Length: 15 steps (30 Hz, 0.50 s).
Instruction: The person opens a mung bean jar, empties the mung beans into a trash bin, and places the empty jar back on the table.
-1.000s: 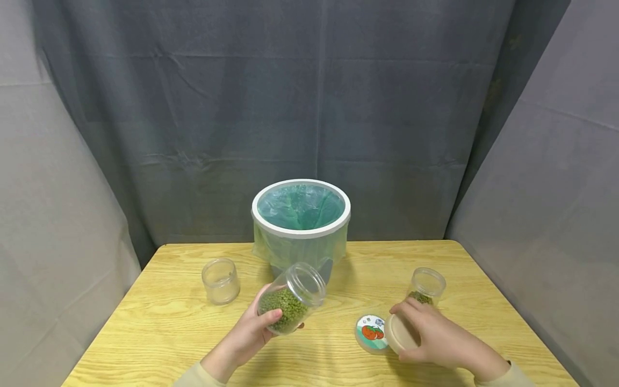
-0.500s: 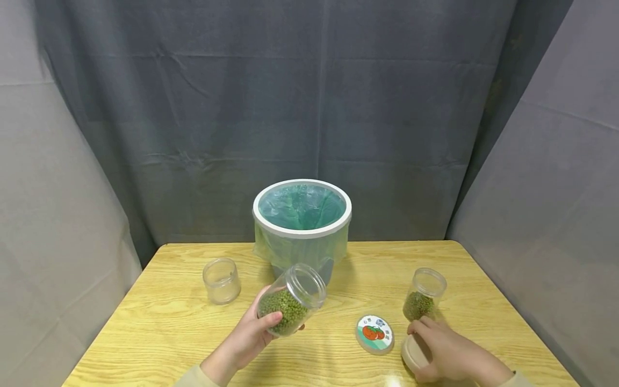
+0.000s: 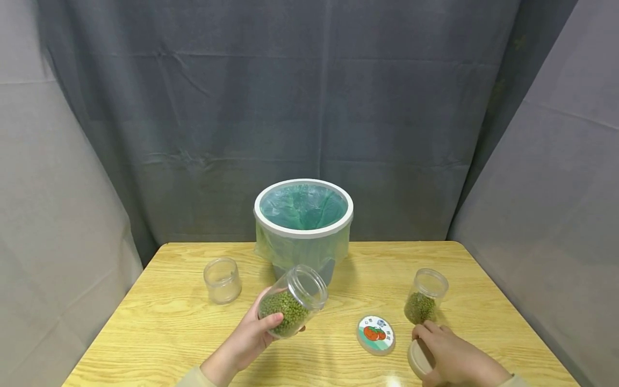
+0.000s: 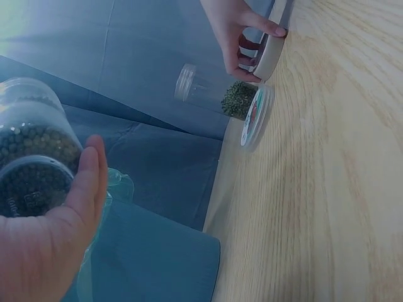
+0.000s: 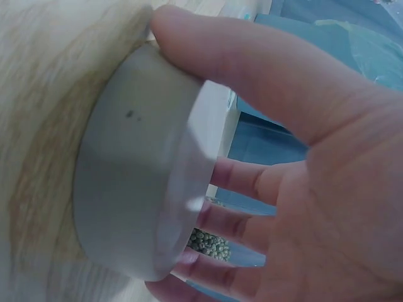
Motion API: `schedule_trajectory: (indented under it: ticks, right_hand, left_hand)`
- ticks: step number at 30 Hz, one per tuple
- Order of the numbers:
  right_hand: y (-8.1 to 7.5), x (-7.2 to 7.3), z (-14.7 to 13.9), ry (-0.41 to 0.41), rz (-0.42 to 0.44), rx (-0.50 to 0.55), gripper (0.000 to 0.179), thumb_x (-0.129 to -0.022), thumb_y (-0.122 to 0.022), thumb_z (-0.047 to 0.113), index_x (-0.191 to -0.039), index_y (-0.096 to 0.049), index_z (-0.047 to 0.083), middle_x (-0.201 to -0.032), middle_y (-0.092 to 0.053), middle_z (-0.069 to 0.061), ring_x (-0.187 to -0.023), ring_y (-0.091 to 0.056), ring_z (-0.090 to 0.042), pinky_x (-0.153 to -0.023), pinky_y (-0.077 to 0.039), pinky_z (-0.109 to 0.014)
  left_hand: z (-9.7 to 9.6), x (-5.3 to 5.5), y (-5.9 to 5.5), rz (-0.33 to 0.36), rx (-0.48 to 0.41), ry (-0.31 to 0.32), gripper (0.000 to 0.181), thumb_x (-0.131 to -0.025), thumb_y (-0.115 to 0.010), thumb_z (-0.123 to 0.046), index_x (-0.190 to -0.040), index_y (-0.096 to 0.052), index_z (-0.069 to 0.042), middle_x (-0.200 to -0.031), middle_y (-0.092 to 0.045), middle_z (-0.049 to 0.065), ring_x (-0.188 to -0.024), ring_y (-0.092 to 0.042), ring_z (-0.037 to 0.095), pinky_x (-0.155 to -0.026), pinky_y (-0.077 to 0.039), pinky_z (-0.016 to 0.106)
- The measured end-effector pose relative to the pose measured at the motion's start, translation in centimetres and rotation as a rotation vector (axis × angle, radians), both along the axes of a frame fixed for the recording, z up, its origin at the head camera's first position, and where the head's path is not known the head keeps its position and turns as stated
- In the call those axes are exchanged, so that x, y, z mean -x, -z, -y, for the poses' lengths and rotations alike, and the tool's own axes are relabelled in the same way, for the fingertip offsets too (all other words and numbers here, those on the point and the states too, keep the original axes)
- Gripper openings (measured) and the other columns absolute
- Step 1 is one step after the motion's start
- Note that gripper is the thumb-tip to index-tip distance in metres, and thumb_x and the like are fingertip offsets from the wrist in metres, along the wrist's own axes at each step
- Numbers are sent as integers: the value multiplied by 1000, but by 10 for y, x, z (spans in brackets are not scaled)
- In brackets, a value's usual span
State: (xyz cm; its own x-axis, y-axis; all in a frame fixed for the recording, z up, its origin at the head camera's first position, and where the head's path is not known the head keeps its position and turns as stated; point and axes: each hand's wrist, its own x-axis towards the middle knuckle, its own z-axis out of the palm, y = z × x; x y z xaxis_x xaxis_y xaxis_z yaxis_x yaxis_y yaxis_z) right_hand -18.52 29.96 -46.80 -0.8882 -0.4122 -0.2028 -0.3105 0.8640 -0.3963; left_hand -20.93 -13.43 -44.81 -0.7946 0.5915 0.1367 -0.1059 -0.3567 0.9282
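My left hand (image 3: pixel 249 336) grips an uncapped clear jar (image 3: pixel 292 302) partly filled with green beans. The jar leans, its mouth toward the upper right, in front of the bin. At the lower right, my right hand (image 3: pixel 454 356) holds a beige jar lid (image 3: pixel 419 361) by its edge, thumb on one side and fingertips on the other. In the right wrist view that lid (image 5: pixel 126 170) lies against the wooden table. Just beyond the right hand stands a second open jar (image 3: pixel 425 301) with green beans. A lid with a tomato picture (image 3: pixel 375 335) lies face up to the left of it.
A bin (image 3: pixel 303 234) with a white rim and a green bag liner stands at the back middle of the wooden table (image 3: pixel 159 322). At the left is an empty, short clear jar (image 3: pixel 222 282). A grey curtain (image 3: pixel 232 123) hangs behind the table.
My right hand has moved right and toward me with the beige lid, setting it down beside the tomato lid. The second jar now shows more fully. The left hand stays put.
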Motion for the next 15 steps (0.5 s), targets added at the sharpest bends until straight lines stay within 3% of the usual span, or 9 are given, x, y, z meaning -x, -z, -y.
schedule_trajectory:
  ticks: [8,15]
  right_hand:
    - [4,-1,-2,-26,-26,8,65,-69,-93,38,-118,-55,17,-111,-49,0,-93,-46,-23,-71,-48,-36]
    - [1,-2,-3,-51,-78,-34,71,-73,-90,48,-126,-56,14,-120,-53,-1,-100,-51,-23,-76,-51,-43]
  left_hand:
    - [0,0,0,6,10,-14,58,-103,-59,-23,-151,-27,-15,-135,-47,9,-113,-68,25,-102,-55,36]
    - [1,-1,-3,11,12,-36,68,-103,-61,-25,-156,-22,-9,-138,-47,8,-114,-67,25,-103,-54,37]
